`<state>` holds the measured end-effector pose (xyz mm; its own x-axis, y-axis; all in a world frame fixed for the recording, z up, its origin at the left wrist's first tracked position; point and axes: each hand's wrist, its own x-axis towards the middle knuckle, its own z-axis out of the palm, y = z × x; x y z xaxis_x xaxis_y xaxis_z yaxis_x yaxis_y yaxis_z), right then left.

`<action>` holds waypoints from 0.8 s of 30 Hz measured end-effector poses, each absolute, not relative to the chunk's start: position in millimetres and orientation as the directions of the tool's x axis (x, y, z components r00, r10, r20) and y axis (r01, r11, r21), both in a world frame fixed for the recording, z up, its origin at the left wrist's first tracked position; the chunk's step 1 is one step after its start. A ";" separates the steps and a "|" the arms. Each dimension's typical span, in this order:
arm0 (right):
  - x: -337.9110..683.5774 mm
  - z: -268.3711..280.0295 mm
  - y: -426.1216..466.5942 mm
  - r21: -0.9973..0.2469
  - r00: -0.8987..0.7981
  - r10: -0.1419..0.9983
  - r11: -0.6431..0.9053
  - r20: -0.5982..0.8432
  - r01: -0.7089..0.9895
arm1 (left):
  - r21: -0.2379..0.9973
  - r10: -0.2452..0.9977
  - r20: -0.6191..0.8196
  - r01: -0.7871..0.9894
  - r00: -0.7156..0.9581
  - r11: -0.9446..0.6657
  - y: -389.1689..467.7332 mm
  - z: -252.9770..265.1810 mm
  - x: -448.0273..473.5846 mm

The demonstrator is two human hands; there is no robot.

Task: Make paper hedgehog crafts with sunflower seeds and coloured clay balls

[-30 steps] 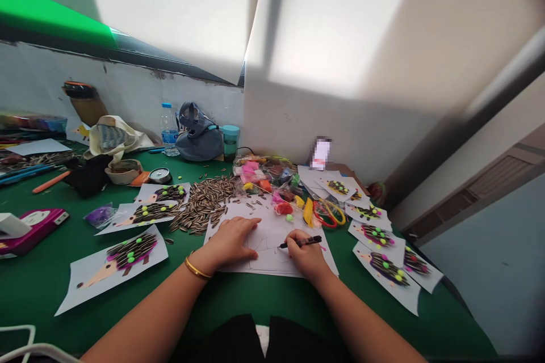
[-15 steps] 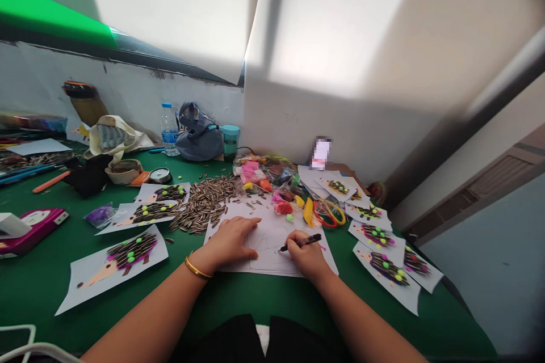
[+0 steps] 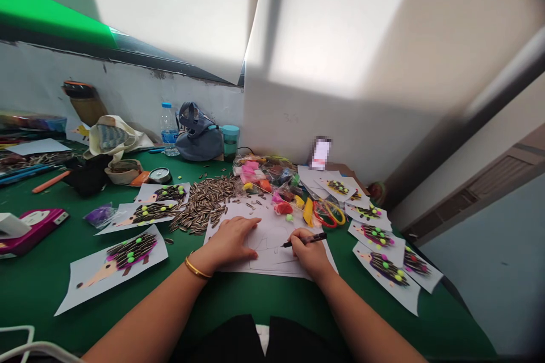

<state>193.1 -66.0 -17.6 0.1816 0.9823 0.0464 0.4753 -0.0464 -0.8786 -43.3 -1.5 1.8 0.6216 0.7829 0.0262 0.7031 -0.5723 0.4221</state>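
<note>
Green table [image 3: 255, 300]: spreading beneath all fingers. White paper [image 3: 272, 262]: lying under left fingers, bearing thin drawn lines. Seed heap [image 3: 204, 204]: sitting left of left fingers. Left hand [image 3: 232, 241]: resting, thumb spreading wide from fingers. Right hand [image 3: 309, 252]: pinching black pen [image 3: 317, 237], tip projecting leftward from fingertips.

The bench [image 3: 238, 295] was green on top. I saw a heap of striped seeds [image 3: 208, 201] on it beside white sheets [image 3: 268, 261], with hedgehog pictures [image 3: 131, 252] lying to both sides. A purple packet [image 3: 97, 214] and a magenta device [image 3: 42, 227] sat on the left; a water bottle [image 3: 170, 135], a blue bag [image 3: 198, 142] and a teal-lidded cup [image 3: 230, 142] stood at the back.
</note>
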 end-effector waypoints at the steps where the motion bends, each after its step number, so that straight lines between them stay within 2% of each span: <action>1: 194.7 -16.9 -65.6 -0.881 0.195 0.980 -0.054 0.045 0.470 | 0.422 0.781 0.031 0.700 0.624 -0.576 -1.3 1.8 -43.3; 24: 199.4 -22.6 -63.5 -0.858 0.155 0.986 -0.026 0.063 0.514 | 0.415 0.776 0.039 0.697 0.629 -0.585 0.5 0.4 -43.2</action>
<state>199.4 -63.5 -22.6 0.1549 0.9859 0.0631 0.5138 -0.0258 -0.8575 -43.2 0.5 0.4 0.6289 0.7765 0.0393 0.6968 -0.5854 0.4145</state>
